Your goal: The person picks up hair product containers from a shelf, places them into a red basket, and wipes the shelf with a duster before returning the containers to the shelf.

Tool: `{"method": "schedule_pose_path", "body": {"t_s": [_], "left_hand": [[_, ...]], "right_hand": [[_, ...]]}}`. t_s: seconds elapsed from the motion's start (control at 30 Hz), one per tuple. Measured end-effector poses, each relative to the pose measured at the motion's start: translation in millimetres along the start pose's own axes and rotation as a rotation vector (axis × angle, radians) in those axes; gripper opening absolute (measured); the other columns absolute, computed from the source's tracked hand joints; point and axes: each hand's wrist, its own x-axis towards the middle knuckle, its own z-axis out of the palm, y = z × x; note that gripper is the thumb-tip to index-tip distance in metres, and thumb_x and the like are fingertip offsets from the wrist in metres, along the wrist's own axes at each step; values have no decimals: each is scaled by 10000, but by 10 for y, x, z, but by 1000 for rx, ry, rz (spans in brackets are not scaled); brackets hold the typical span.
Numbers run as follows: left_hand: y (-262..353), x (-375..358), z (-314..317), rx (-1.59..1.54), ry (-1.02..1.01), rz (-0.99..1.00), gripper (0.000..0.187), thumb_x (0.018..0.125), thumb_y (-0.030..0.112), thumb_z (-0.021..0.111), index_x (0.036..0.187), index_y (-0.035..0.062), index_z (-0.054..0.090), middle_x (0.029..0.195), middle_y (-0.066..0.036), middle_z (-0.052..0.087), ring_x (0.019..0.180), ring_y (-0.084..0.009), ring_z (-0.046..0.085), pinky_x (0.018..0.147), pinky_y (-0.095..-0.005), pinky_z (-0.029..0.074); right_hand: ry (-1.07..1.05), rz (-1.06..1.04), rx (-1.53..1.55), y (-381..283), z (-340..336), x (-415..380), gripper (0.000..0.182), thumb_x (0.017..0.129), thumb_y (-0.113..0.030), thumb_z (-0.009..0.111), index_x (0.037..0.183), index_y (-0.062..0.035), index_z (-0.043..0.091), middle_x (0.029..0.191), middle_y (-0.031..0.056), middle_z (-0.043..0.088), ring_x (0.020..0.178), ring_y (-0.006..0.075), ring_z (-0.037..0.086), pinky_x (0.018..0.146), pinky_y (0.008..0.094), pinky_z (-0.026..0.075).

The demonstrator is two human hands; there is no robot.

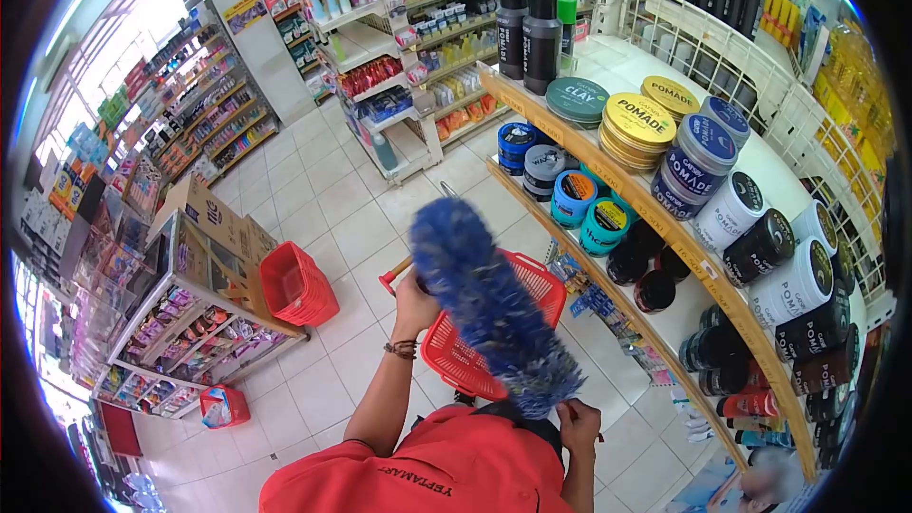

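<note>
A long, fluffy blue duster (494,304) slants across the middle of the view, in front of my body. My right hand (578,426) is at its lower end, fingers pinched on the tip of the fibres. Beside the upper half, my left hand (415,306) is curled closed, its fingers partly hidden behind the duster. A dark bit shows by the thumb; what this hand grips I cannot make out. Just past it is a red handle bar (394,275). Below the duster stands a red shopping basket (456,351), partly covered.
On my right, a curved shelf (608,166) carries pomade tins (638,128), jars and black spray bottles (541,38). Stacked red baskets (297,283) stand left by a snack counter (180,323). A white display rack (380,85) is ahead on the tiled floor.
</note>
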Motion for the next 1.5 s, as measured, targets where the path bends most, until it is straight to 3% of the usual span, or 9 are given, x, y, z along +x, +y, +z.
{"method": "schedule_pose_path", "body": {"t_s": [0.07, 0.23, 0.53, 0.6, 0.93, 1.17, 1.23, 1.3, 1.5], "left_hand": [[-175, -26, 170, 103, 300, 389, 664, 744, 151, 888, 1338, 5, 627, 1252, -64, 740, 1023, -221, 727, 934, -341, 562], [361, -269, 112, -111, 82, -34, 685, 680, 88, 885, 1315, 8, 640, 1230, -96, 689, 1102, -220, 676, 981, -326, 542], [373, -400, 262, 63, 181, 85, 622, 697, 155, 901, 1240, -13, 647, 1148, -137, 734, 1022, -243, 703, 928, -353, 557], [399, -462, 154, 251, 67, 308, 568, 693, 84, 900, 1202, -2, 663, 1158, -106, 737, 1010, -208, 704, 901, -346, 562], [725, -400, 312, 356, 190, 345, 638, 590, 16, 880, 1198, 77, 699, 1146, -119, 674, 1033, -283, 693, 910, -368, 564], [895, -287, 403, -351, 79, 200, 737, 595, -74, 941, 1256, 28, 632, 1245, -105, 666, 1172, -232, 670, 1040, -325, 553], [888, -216, 379, -294, 87, 239, 810, 615, -20, 949, 1331, 24, 575, 1228, -126, 670, 1134, -244, 684, 1014, -336, 560], [890, -180, 331, 344, 226, 325, 812, 636, 37, 949, 1342, 19, 549, 1194, -141, 683, 1092, -257, 696, 993, -360, 564], [721, -129, 273, 171, 276, 344, 836, 639, 49, 937, 1351, 41, 500, 1146, -140, 703, 1080, -275, 699, 1009, -400, 558]], "right_hand": [[-75, -91, -66, -36, -62, 90, 261, 857, -339, 794, 828, -80, 771, 647, 119, 671, 569, 283, 650, 576, 394, 481], [-66, 68, -195, 385, -85, 122, 266, 885, -340, 778, 858, -75, 772, 679, 126, 695, 613, 323, 679, 605, 410, 507], [-152, -121, -28, 541, -213, -45, 241, 878, -321, 762, 856, -81, 767, 682, 141, 691, 618, 335, 686, 587, 432, 502], [-150, -91, -33, 749, -87, -67, 254, 883, -332, 757, 845, -80, 759, 684, 140, 693, 626, 343, 688, 588, 440, 503], [-114, 39, -53, 754, -120, -186, 354, 945, -418, 691, 847, -81, 738, 713, 135, 710, 684, 380, 703, 625, 478, 517], [-129, 178, -334, 598, -99, -139, 405, 980, -447, 628, 864, -73, 729, 734, 148, 717, 728, 387, 715, 653, 481, 527], [-99, 149, -165, 594, -94, -213, 391, 979, -442, 636, 867, -79, 731, 716, 151, 709, 704, 382, 710, 643, 474, 526], [-86, 140, -108, 549, -80, -254, 366, 974, -424, 644, 871, -85, 734, 698, 148, 702, 673, 379, 703, 627, 469, 522], [16, -85, -65, 252, -129, -125, 369, 959, -348, 691, 769, -33, 665, 613, 162, 617, 544, 363, 606, 541, 447, 439]]}}
